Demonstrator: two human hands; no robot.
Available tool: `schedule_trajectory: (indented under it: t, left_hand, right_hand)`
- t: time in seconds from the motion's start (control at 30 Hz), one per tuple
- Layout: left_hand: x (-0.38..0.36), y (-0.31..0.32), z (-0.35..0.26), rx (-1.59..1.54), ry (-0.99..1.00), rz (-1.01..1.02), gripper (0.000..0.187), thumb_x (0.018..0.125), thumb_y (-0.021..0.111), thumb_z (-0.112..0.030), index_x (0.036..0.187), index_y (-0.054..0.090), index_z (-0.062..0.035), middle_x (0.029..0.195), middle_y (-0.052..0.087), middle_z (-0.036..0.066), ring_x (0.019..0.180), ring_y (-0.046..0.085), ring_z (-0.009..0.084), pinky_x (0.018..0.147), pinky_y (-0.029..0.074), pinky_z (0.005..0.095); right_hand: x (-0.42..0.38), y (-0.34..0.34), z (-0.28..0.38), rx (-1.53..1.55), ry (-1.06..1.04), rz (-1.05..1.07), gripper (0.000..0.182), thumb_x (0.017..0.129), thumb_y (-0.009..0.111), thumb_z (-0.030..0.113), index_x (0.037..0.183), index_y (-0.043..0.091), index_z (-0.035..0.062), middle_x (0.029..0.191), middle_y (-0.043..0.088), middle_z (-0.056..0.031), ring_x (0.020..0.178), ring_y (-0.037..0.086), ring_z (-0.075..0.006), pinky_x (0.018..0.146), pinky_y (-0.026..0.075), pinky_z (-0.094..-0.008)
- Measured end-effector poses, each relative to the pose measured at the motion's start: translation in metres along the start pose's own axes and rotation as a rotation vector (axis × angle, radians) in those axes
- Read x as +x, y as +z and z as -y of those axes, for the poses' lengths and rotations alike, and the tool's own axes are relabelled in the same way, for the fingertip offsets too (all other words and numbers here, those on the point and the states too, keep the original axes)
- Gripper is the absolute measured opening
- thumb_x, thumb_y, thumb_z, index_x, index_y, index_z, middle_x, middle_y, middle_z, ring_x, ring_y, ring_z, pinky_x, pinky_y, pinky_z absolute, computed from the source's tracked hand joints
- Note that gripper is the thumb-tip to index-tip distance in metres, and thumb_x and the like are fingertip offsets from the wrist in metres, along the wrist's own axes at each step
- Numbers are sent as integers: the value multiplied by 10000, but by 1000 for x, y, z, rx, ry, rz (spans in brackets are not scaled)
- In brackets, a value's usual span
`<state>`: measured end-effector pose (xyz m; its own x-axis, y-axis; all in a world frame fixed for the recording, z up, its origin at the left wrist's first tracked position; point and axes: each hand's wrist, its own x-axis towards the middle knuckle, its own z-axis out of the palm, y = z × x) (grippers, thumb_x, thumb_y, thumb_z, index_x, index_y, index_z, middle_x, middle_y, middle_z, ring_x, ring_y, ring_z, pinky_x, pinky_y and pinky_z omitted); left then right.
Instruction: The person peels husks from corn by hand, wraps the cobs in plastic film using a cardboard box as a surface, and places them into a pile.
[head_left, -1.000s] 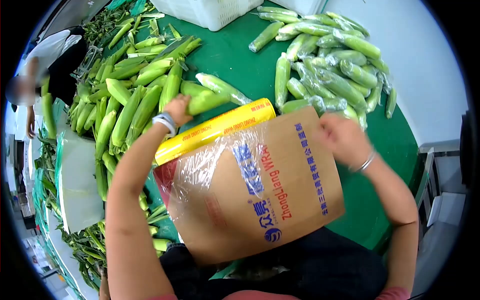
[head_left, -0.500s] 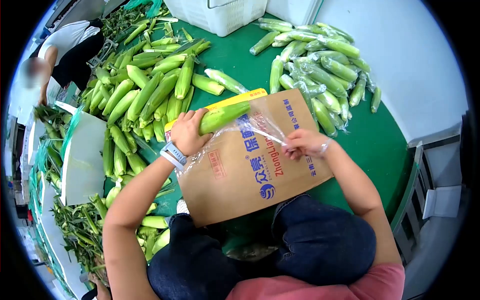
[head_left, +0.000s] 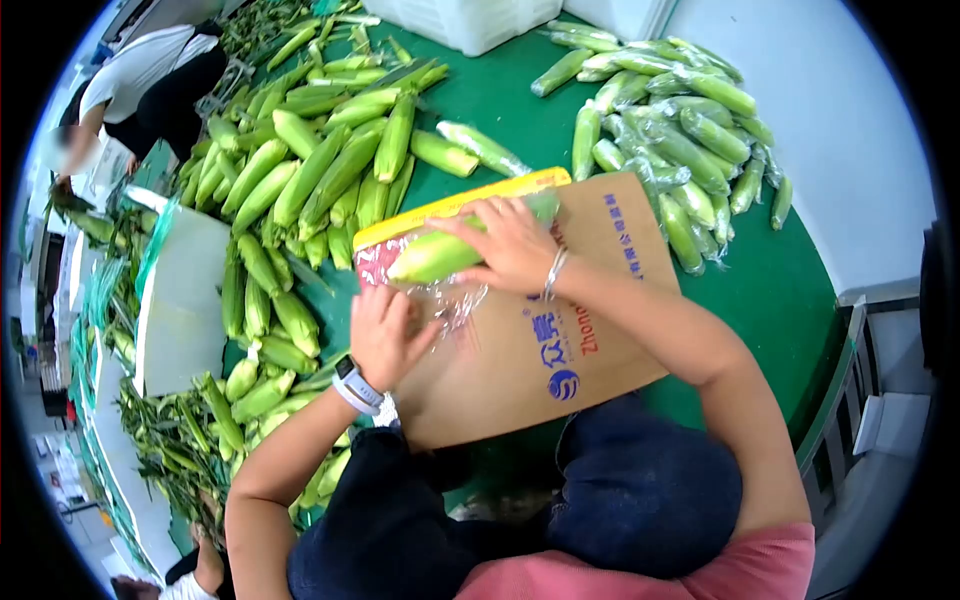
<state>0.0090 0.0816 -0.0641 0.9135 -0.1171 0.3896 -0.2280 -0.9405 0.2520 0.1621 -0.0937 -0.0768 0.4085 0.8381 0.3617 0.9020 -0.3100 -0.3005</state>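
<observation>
An ear of corn (head_left: 430, 258) in pale green husk lies across the upper left of a brown printed cardboard sheet (head_left: 480, 390). My right hand (head_left: 515, 245) covers its right part, fingers over the top and thumb along the near side. Clear plastic film (head_left: 455, 308) shows wrinkled beneath the ear and around its far right end. My left hand (head_left: 385, 335) is just below the ear's left end, thumb apart from the fingers, over the edge of the film. A yellow-edged packet (head_left: 460, 205) sits along the cardboard's far edge.
Unwrapped corn (head_left: 320, 170) is heaped at the left, and film-wrapped ears (head_left: 690, 140) are piled at the right on the green table (head_left: 480, 90). A white crate (head_left: 465, 22) stands at the back. Another person (head_left: 150, 75) bends over at the far left.
My right hand has moved left from the pulled-out film onto the corn. My left hand has let go of the ear and dropped below it. The ear now lies lower, with film around its right end.
</observation>
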Motion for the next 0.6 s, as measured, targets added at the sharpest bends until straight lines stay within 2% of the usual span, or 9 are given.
schedule_trajectory:
  t: [0.03,0.13,0.2,0.3,0.33,0.4,0.47,0.53,0.6]
  left_hand:
    - [-12,5,-8,86,-92,66,310,705,696,-294,792,501,-70,834,477,103,745,462,286,661,359,371]
    - [-19,15,10,336,-55,191,204,795,574,-254,834,514,-62,820,523,108,772,527,273,649,425,368]
    - [-32,3,27,416,-17,381,137,789,534,-168,832,508,-41,781,546,114,710,571,270,572,473,370]
    - [-55,-45,20,424,-41,548,103,778,488,-84,847,498,-8,729,560,147,665,612,264,506,508,354]
    - [-60,-62,11,284,-165,591,99,790,511,-99,796,503,-1,727,577,155,684,614,287,500,499,386]
    - [-63,-99,-5,-374,-271,681,132,835,500,-91,798,578,8,836,603,156,743,596,338,652,486,411]
    - [-52,-123,-21,-830,-141,751,109,819,544,-83,850,632,-26,1042,519,172,1015,493,312,870,405,389]
    - [-39,-116,-49,-832,88,801,91,817,599,-116,795,609,-28,1087,466,154,1089,416,296,936,320,382]
    - [-37,-84,-77,-593,74,851,194,817,611,-220,818,608,-26,1137,449,183,1097,411,321,944,332,413]
  right_hand:
    - [4,3,-1,-58,-3,31,676,741,637,449,1340,381,269,1092,497,-114,1021,479,-300,881,356,-436]
    - [13,7,-4,-59,21,88,623,755,629,445,1318,422,278,1063,515,-105,1001,493,-298,860,368,-427]
    - [11,-4,-7,22,151,227,536,794,562,503,1271,477,274,1019,540,-125,981,506,-307,855,358,-416]
    - [-25,-11,1,-80,112,175,528,806,538,515,1275,475,280,979,551,-129,971,514,-312,847,366,-424]
    - [-42,-12,15,-167,45,110,530,810,527,521,1277,478,276,952,545,-133,967,516,-306,826,372,-429]
    - [-74,-20,42,-74,28,221,543,813,519,522,1284,473,255,927,540,-129,916,517,-282,772,392,-425]
    - [-101,-39,85,44,18,420,534,817,523,503,1267,491,219,900,531,-115,856,506,-258,714,407,-406]
    - [-111,-42,105,236,-6,422,482,795,581,418,1208,539,173,930,528,-104,887,510,-263,694,427,-403]
    - [-95,-40,105,286,-11,457,472,771,619,374,1188,554,161,945,530,-97,920,517,-269,699,436,-403]
